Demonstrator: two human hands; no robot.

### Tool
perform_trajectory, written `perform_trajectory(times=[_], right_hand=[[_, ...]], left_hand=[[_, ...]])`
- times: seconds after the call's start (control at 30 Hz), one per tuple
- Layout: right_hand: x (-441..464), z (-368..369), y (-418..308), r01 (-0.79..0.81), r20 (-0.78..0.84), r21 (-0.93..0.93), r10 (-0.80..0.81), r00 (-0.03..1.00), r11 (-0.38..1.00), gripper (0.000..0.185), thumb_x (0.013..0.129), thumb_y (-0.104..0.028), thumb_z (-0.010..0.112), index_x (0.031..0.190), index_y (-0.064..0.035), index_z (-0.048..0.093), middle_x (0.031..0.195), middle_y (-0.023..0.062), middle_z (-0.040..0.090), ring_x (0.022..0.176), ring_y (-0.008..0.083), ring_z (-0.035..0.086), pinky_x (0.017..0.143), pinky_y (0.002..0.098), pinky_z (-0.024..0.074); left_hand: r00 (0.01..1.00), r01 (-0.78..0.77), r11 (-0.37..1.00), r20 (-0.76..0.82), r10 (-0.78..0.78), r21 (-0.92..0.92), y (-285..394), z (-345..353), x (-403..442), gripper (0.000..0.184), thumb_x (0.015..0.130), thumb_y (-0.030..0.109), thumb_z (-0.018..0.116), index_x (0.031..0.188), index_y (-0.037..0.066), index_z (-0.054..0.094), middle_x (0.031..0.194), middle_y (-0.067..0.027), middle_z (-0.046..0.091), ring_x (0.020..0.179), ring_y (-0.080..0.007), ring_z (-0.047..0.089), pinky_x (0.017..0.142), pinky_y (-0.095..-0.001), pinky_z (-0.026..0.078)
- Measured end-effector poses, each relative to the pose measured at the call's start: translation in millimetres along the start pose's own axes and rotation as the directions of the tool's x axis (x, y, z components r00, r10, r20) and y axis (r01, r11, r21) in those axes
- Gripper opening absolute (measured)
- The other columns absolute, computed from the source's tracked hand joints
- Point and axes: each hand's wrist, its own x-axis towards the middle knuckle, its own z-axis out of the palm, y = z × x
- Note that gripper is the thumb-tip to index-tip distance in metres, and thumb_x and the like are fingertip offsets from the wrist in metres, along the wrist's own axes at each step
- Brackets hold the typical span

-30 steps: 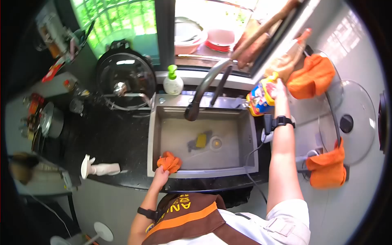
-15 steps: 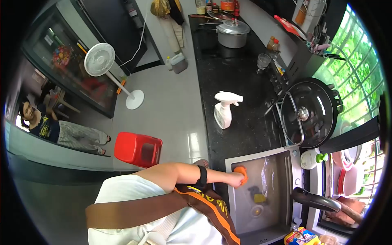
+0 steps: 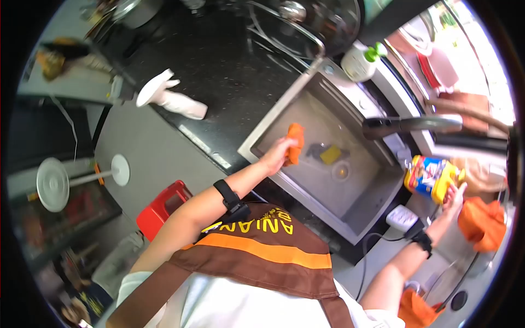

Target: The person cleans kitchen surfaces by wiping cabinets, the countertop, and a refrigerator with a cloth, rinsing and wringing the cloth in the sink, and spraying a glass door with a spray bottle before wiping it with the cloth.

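Note:
My left hand (image 3: 278, 154) is closed around an orange cloth (image 3: 295, 143) over the near left part of the sink (image 3: 255, 143). In the basin lie a yellow sponge (image 3: 330, 154) and a grey item beside it, near the drain. At the right, my right hand (image 3: 452, 198) touches a yellow and blue package (image 3: 429, 176) beside the sink; whether its fingers grip it is hard to make out. The black faucet (image 3: 407, 124) reaches over the basin's far edge. On the black counter (image 3: 219, 71), a white spray bottle (image 3: 174, 101) lies to the left.
A green-topped pump bottle (image 3: 361, 63) stands behind the sink, near a large glass lid (image 3: 328, 22). More orange cloths (image 3: 482, 223) hang at the right. A white socket block (image 3: 401, 217) has a cable. A red stool (image 3: 164, 209), a fan (image 3: 53, 185) and a person are at left.
The view swung left and then partly back. My left hand has lifted the orange cloth above the sink's near side. My right hand is in view again, lower on the package than one second ago.

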Motion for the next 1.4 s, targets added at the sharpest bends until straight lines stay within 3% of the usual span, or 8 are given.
perform_trajectory(times=[0.1,0.13,0.23,0.33,0.63,0.7,1.0,1.4], right_hand=[[-144,115,57,0.097,0.146,0.043,-0.103,0.984,0.994,0.045,0.091,-0.044,0.050,0.088,-0.0012,0.063,0.057,0.0007,0.054,0.044,0.0072,0.048,0.039,0.0178,0.0382],[-211,193,76,0.270,0.138,0.049,-0.274,0.952,0.962,0.046,0.091,-0.043,0.050,0.096,0.0007,0.063,0.074,0.0110,0.065,0.060,0.0173,0.062,0.055,0.0251,0.0508],[-256,320,152,0.312,0.463,-0.339,-0.132,0.876,0.888,0.061,0.092,-0.048,0.045,0.123,0.0036,0.050,0.127,0.0218,0.050,0.124,0.0269,0.042,0.105,0.0371,0.0279],[-231,393,190,-0.638,0.650,0.409,0.282,0.705,0.652,0.074,0.090,-0.063,0.031,0.131,-0.0021,0.041,0.128,0.0113,0.047,0.118,0.0199,0.041,0.102,0.0312,0.0290],[-214,392,207,-0.349,0.601,0.304,0.106,0.792,0.887,0.076,0.093,-0.060,0.018,0.143,-0.0020,0.017,0.141,0.0189,0.034,0.128,0.0267,0.036,0.106,0.0358,0.0278],[-185,380,241,-0.036,0.664,0.006,0.023,0.748,0.999,0.079,0.090,-0.065,0.021,0.121,0.0000,0.054,0.106,0.0163,0.064,0.100,0.0250,0.059,0.092,0.0334,0.0409],[-150,344,287,0.472,0.662,-0.444,-0.077,0.746,0.762,0.050,0.082,-0.049,0.062,0.082,0.0008,0.064,0.065,0.0085,0.058,0.062,0.0137,0.050,0.059,0.0307,0.0429],[-86,334,329,0.718,0.880,-0.363,-0.036,0.474,0.593,0.041,0.077,-0.026,0.070,0.102,0.0063,0.062,0.089,0.0169,0.067,0.078,0.0180,0.062,0.072,0.0328,0.0487]], left_hand=[[0.998,-0.049,0.999,-0.040,0.049,-0.006,-6,19,18,0.041,0.090,0.033,0.053,0.121,0.006,0.049,0.101,-0.0032,0.057,0.094,-0.0122,0.055,0.081,-0.0281,0.044],[0.991,-0.097,0.995,-0.088,0.097,0.009,-13,23,28,0.042,0.092,0.031,0.051,0.123,0.003,0.048,0.106,-0.0056,0.058,0.098,-0.0151,0.056,0.086,-0.0305,0.043],[0.992,-0.112,0.993,-0.055,0.113,0.022,-48,52,44,0.041,0.093,0.028,0.049,0.125,0.001,0.047,0.114,-0.0054,0.056,0.106,-0.0142,0.052,0.091,-0.0281,0.040],[0.992,-0.115,0.986,-0.061,0.108,-0.119,-56,78,35,0.041,0.094,0.028,0.047,0.124,0.001,0.048,0.118,-0.0044,0.055,0.110,-0.0119,0.049,0.093,-0.0254,0.038],[0.999,0.035,0.999,0.039,-0.034,-0.018,-28,58,32,0.027,0.090,0.016,0.051,0.111,-0.001,0.054,0.110,-0.0068,0.059,0.103,-0.0145,0.056,0.088,-0.0292,0.044],[0.999,-0.036,0.991,0.032,0.032,0.129,-14,38,34,0.029,0.088,0.017,0.054,0.111,-0.001,0.055,0.107,-0.0065,0.061,0.099,-0.0141,0.057,0.087,-0.0294,0.045],[0.948,-0.247,0.342,0.152,0.281,0.907,73,-20,-57,0.032,0.076,0.006,0.051,0.103,0.012,0.067,0.101,-0.0086,0.054,0.085,-0.0168,0.053,0.074,-0.0266,0.043],[0.789,-0.301,0.626,-0.181,0.588,0.720,19,-88,-434,0.043,0.057,-0.005,0.046,0.088,0.008,0.073,0.083,-0.0017,0.040,0.081,-0.0139,0.042,0.075,-0.0239,0.037]])
